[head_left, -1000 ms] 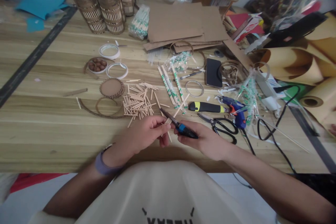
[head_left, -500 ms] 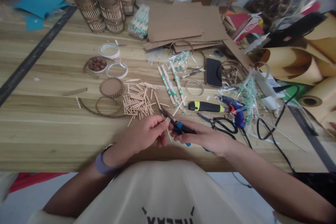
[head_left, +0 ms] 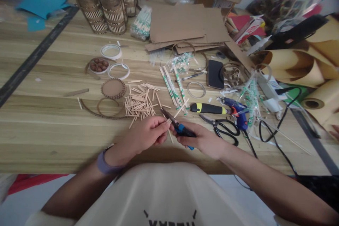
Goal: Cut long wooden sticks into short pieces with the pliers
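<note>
While left hand (head_left: 150, 132) pinches thin sticks (head_left: 181, 106) near front edge of surface (head_left: 53, 144), right hand (head_left: 208, 142) grasps blue-black pliers (head_left: 183, 130), jaws at sticks; jaw closure unclear.

From where I stand, a broad wooden worktable (head_left: 53, 123) with pale, streaky grain fills most of the view, a dark strip (head_left: 39, 53) slanting across its left side and another dark band (head_left: 315, 141) across its right. Behind it rises a plain, pale wall (head_left: 243, 1), and below the near edge I can see a light-coloured floor (head_left: 233, 187) with something red (head_left: 34, 182) at the left. The light is soft and rather dim.
</note>
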`<state>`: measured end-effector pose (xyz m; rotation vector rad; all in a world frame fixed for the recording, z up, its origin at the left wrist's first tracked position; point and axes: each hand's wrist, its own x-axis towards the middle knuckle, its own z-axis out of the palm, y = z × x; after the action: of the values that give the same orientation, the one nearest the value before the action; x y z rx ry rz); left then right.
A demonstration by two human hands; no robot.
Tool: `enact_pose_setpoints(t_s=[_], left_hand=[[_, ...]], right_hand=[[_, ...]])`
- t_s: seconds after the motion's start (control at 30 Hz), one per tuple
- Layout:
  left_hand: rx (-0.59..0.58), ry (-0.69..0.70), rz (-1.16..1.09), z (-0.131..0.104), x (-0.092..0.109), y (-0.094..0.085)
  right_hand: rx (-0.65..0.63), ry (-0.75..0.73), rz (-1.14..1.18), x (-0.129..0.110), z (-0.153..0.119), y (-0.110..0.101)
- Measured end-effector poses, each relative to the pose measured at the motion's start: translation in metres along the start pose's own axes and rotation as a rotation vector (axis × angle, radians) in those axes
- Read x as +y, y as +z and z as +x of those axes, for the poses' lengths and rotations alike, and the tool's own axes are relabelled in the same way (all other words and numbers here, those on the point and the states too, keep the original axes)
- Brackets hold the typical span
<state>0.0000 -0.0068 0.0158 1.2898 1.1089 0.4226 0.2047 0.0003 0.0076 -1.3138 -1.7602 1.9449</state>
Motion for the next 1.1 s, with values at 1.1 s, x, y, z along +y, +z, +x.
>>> enact_pose_setpoints(t_s=[1.1], left_hand=[[0.295, 0.026, 1.191, 0.016, -0.01, 0.006]], right_hand=[[0.636, 0.03, -0.955, -0.005, 0.042, 0.023]])
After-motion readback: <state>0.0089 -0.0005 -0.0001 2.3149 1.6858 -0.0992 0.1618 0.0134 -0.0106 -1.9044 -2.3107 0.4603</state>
